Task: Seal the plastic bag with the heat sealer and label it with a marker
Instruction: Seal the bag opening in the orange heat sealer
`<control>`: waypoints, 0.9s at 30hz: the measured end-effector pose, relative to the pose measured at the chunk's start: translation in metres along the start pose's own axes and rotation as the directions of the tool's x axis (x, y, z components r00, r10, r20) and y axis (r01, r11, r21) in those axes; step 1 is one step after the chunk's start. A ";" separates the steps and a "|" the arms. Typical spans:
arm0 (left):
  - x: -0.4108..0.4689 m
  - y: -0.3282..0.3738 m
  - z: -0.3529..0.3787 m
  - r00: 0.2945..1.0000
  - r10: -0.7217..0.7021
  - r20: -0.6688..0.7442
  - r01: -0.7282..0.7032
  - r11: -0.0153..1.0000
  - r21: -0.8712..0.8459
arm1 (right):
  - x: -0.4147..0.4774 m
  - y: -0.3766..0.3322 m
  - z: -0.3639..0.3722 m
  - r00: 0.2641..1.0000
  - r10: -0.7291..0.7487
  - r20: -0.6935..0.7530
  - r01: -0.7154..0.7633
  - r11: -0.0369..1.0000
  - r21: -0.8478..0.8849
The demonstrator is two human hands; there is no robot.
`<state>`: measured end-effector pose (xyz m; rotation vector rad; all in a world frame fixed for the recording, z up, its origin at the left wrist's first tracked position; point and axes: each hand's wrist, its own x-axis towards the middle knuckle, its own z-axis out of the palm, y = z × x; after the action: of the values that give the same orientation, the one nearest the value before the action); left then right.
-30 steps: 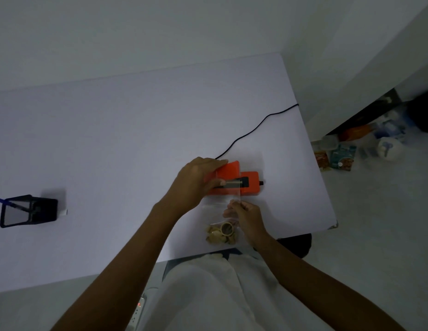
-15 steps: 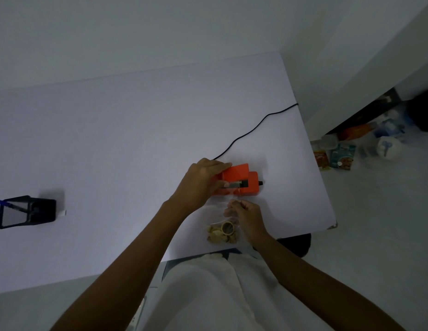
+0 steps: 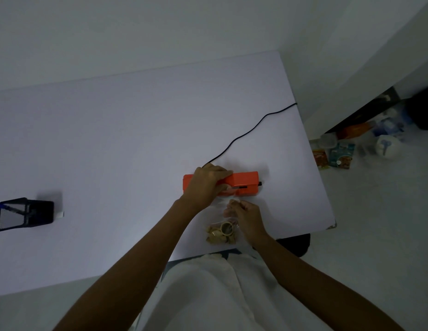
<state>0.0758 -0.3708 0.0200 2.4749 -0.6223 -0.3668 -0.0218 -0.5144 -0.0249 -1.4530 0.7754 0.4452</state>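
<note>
An orange heat sealer [image 3: 244, 183] lies flat on the white table [image 3: 112, 151], with a black cord [image 3: 246, 132] running off to the far right edge. My left hand [image 3: 205, 183] lies over the sealer's top, pressing it down. A clear plastic bag [image 3: 220, 231] holding small tan pieces and a ring reaches from the sealer toward me, its top edge under the sealer's lid. My right hand [image 3: 244, 215] pinches the bag's right side just below the sealer. A blue marker [image 3: 5, 207] stands in a black mesh holder [image 3: 24, 213] at the far left.
Packets and bottles [image 3: 339, 154] lie on the floor to the right of the table. A dark chair part [image 3: 296, 243] shows under the table's near right corner. My white garment fills the bottom of the view.
The sealer's lid was raised a second ago and now lies flat and shut under my left hand. My right hand has stayed on the bag.
</note>
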 end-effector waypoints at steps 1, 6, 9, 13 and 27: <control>0.001 0.000 0.002 1.000 -0.001 0.009 0.001 1.000 0.013 | 0.000 0.000 0.000 1.000 0.005 -0.002 -0.005 1.000 0.007; 0.007 -0.001 0.010 0.999 -0.018 0.040 0.016 0.998 0.059 | 0.003 0.002 0.000 1.000 0.010 -0.005 -0.010 1.000 0.017; 0.010 0.000 0.014 0.997 -0.035 0.063 0.029 0.996 0.088 | 0.003 0.001 0.000 1.000 0.019 -0.009 -0.019 1.000 0.024; 0.010 0.002 0.018 0.997 -0.071 0.043 0.066 0.991 0.114 | 0.004 0.001 0.000 1.000 0.016 -0.006 -0.016 1.000 0.011; 0.011 0.012 0.022 0.983 -0.173 0.056 0.161 0.971 0.179 | 0.006 0.002 -0.002 0.999 0.004 0.037 -0.005 0.999 0.035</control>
<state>0.0729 -0.3949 0.0075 2.7011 -0.4930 -0.4862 -0.0189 -0.5175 -0.0304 -1.4067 0.7535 0.4587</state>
